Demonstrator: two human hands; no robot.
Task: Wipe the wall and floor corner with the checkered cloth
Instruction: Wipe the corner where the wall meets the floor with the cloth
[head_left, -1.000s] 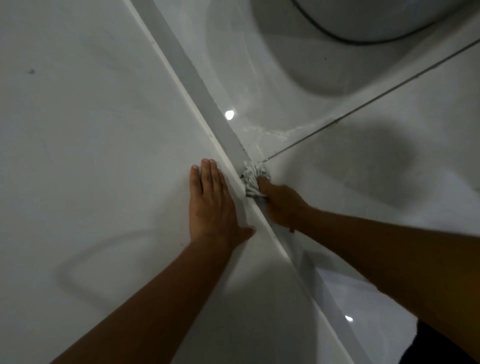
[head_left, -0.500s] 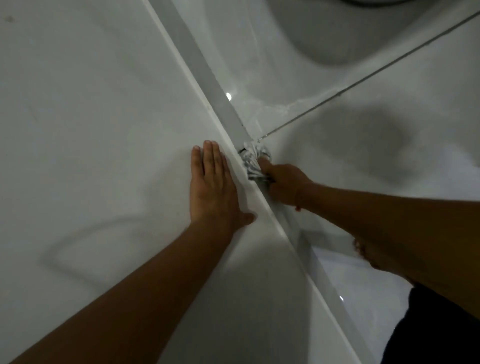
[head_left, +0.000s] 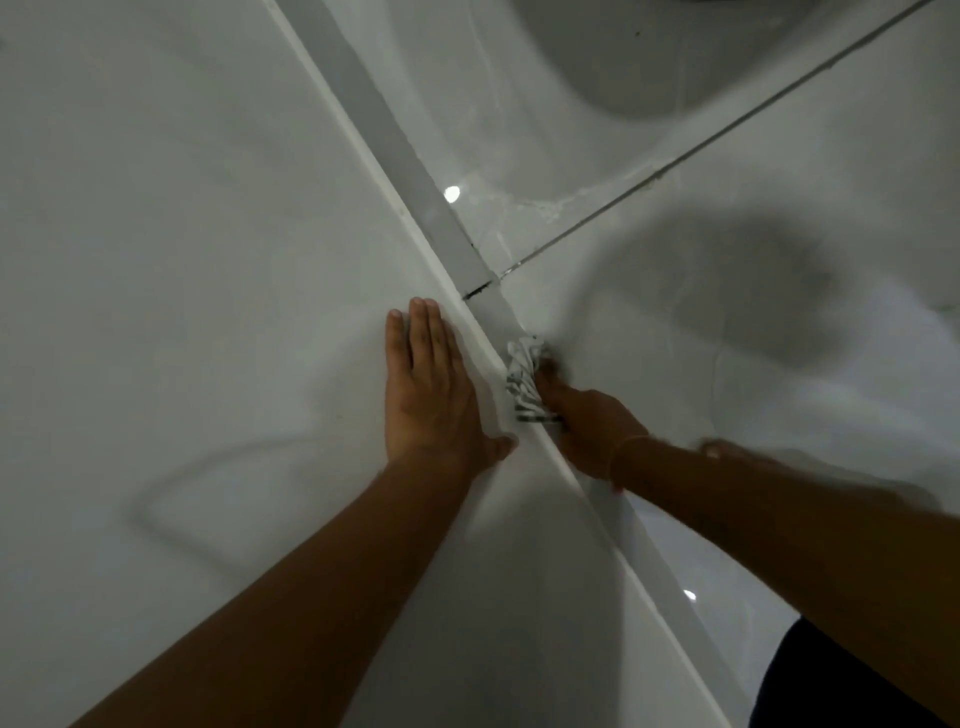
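Observation:
The checkered cloth (head_left: 525, 378), white with dark stripes, is bunched up and pressed into the seam where the white wall (head_left: 182, 286) meets the glossy floor tiles (head_left: 727, 364). My right hand (head_left: 587, 431) is closed around the cloth's near end, low on the floor side of the seam. Flat against the wall lies my left hand (head_left: 426, 389), fingers together and pointing up, just left of the grey skirting strip (head_left: 410, 171).
A dark grout line (head_left: 675, 161) runs from the seam toward the upper right. A gap in the skirting (head_left: 478, 290) shows just above the cloth. A large rounded shadow covers the top right tile. My dark clothing (head_left: 841, 680) fills the bottom right corner.
My right hand has dragged the cloth back along the seam toward me, away from the grout-line junction it covered before. My left hand stays flat on the wall.

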